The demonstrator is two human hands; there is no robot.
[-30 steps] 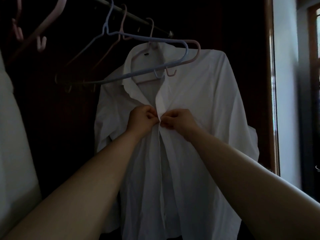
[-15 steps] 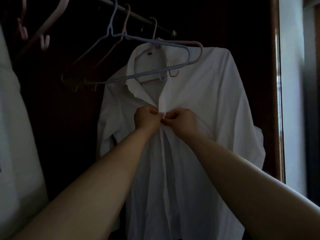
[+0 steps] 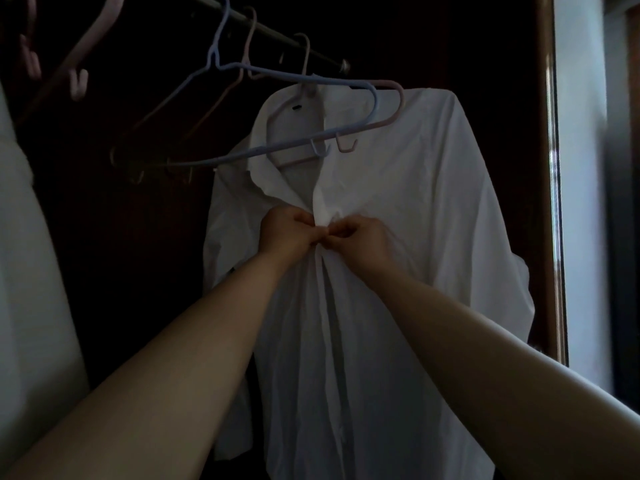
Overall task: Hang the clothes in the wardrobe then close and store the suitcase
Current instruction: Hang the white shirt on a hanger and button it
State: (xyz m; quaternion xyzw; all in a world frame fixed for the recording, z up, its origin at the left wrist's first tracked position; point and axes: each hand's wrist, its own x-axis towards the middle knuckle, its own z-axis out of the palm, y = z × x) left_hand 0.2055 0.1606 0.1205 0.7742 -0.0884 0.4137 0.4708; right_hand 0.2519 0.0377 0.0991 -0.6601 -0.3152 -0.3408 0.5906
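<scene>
A white shirt (image 3: 408,209) hangs on a pink hanger (image 3: 394,109) from the wardrobe rail (image 3: 277,31). My left hand (image 3: 287,232) pinches the left front edge just below the collar. My right hand (image 3: 363,239) pinches the right front edge. Both hands meet at the shirt's opening, thumbs and fingertips touching the cloth. Below my hands the front hangs partly open. The suitcase is out of view.
An empty blue hanger (image 3: 249,109) and other pink hangers (image 3: 74,69) hang left of the shirt in the dark wardrobe. A pale garment (image 3: 31,271) fills the left edge. The wardrobe's wooden frame (image 3: 550,168) and a bright wall stand on the right.
Both hands stay pinched together on the shirt front and have shifted slightly higher in view. The cloth near them is more bunched. The camera moved a little.
</scene>
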